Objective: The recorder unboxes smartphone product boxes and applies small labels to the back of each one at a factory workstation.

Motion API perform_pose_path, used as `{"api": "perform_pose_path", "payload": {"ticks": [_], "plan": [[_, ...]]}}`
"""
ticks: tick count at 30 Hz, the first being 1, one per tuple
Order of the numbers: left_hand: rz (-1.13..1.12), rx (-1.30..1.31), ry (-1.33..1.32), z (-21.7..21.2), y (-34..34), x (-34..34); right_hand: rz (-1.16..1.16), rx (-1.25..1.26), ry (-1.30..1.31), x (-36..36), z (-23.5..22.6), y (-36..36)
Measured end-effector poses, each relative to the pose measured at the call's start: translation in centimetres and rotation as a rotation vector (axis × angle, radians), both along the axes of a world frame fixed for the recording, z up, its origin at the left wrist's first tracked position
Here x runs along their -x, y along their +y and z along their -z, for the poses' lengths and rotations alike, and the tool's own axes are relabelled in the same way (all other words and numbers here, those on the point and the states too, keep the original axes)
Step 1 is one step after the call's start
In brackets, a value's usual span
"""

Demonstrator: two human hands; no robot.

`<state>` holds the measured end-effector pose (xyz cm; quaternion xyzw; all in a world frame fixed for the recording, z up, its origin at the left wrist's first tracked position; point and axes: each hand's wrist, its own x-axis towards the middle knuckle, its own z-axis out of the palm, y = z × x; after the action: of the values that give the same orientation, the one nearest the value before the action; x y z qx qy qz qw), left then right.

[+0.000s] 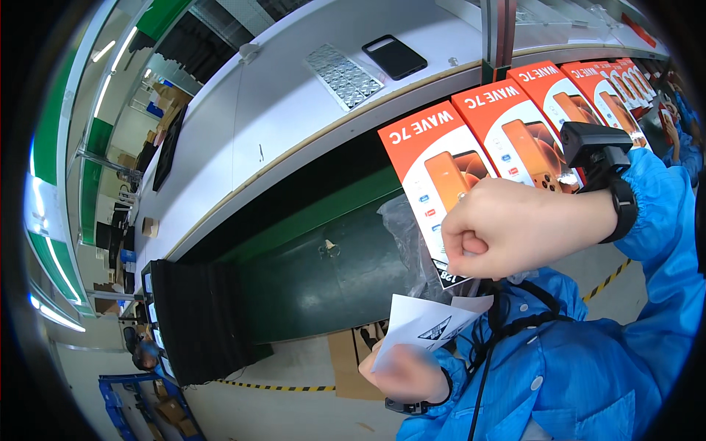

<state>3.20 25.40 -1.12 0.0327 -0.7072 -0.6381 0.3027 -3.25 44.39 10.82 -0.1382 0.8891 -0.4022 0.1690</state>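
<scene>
Lots of orange, blue and green in this one

The row of boxes [441,165] is bright orange with white lower halves and an orange phone pictured on each. Sleeves [588,367] are vivid blue, wrist strap [624,209] black. The belt [316,272] is dark green, the shelf [294,103] off-white with a black phone [395,56] and a silvery diamond-patterned tray [344,75]. White leaflet [423,323] with black line drawings; yellow-black striped floor tape [272,386].
</scene>
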Motion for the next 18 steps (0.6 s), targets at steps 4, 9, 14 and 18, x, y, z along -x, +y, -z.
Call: {"api": "perform_pose_path", "payload": {"ticks": [4,9,14,18], "plan": [[0.054,-0.014,0.043,0.6,-1.2,-0.5,0.002,-0.108,0.091,-0.5,0.1,0.5],[-0.093,-0.831,-0.014,-0.5,-1.1,-0.3,0.147,0.143,0.191,-3.4,-1.3,3.0],[1.235,-0.838,0.028,-1.3,-1.9,4.3,0.312,-0.035,0.423,-6.9,0.3,8.8],[1.077,-0.753,-0.18,-3.9,1.9,6.0,0.383,-0.062,0.135,-8.2,-2.3,8.3]]}}
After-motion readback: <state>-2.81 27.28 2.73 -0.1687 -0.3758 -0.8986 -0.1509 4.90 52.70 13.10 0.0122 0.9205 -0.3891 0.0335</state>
